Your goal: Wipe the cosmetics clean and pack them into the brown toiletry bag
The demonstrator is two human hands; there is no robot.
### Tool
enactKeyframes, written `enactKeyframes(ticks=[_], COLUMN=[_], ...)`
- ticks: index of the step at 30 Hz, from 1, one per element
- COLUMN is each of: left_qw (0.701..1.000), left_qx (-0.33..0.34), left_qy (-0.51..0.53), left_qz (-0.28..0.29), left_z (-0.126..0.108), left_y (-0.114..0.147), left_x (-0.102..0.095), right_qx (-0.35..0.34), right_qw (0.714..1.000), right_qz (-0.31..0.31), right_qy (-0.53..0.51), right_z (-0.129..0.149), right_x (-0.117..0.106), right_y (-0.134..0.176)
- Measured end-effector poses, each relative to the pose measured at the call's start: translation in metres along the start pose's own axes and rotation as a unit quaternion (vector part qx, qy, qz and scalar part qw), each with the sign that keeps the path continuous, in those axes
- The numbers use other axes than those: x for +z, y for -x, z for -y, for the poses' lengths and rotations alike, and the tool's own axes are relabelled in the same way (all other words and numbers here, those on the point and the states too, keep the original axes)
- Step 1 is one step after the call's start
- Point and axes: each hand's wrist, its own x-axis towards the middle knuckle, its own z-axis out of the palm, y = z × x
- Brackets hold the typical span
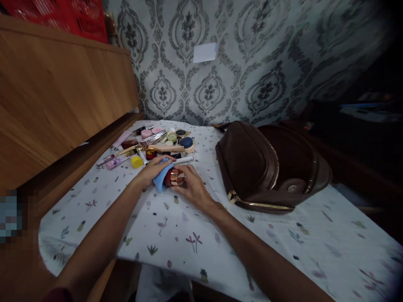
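My left hand [154, 170] is closed on a light blue cloth [160, 179], which it presses against the side of a small red cosmetic jar [169, 178]. The jar has a shiny rose-gold lid or band and is tilted sideways above the table. My right hand [192, 184] grips it by the rose-gold end, fingers wrapped round it. Just beyond my hands lies a cluster of cosmetics: a yellow-lidded pot [136, 161], a red jar with a gold lid [151, 153], a white pen-like tube [184, 160] and a round dark blue container [187, 143].
A dark brown leather bag [248, 163] with gold zips stands on the right of the patterned tablecloth [176, 235]. On the left rises a wooden cabinet [63, 84] with a red plastic basket [63, 19] on top. Patterned wallpaper [208, 92] covers the wall behind.
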Motion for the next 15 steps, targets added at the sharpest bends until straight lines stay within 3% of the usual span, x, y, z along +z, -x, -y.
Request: enactKeyframes(ticks=[3,7,12,15], left_qw=[0.997,0.996,0.998,0.997], left_qx=[-0.053,-0.043,-0.037,-0.048], left_qy=[0.012,0.014,0.034,0.055], left_qz=[0.048,0.079,0.048,0.016], left_z=[-0.005,-0.007,0.0,0.007], left_y=[0.003,0.004,0.0,-0.004], left_x=[-0.004,-0.01,-0.01,-0.007], right_qx=[-0.034,-0.049,-0.034,0.015], right_qw=[0.999,0.997,0.997,0.998], right_qz=[0.034,0.053,0.054,0.045], right_qy=[0.014,0.041,0.043,-0.037], right_z=[0.002,0.004,0.007,0.006], right_x=[-0.001,-0.003,-0.003,0.001], right_y=[0.0,0.0,0.0,-0.001])
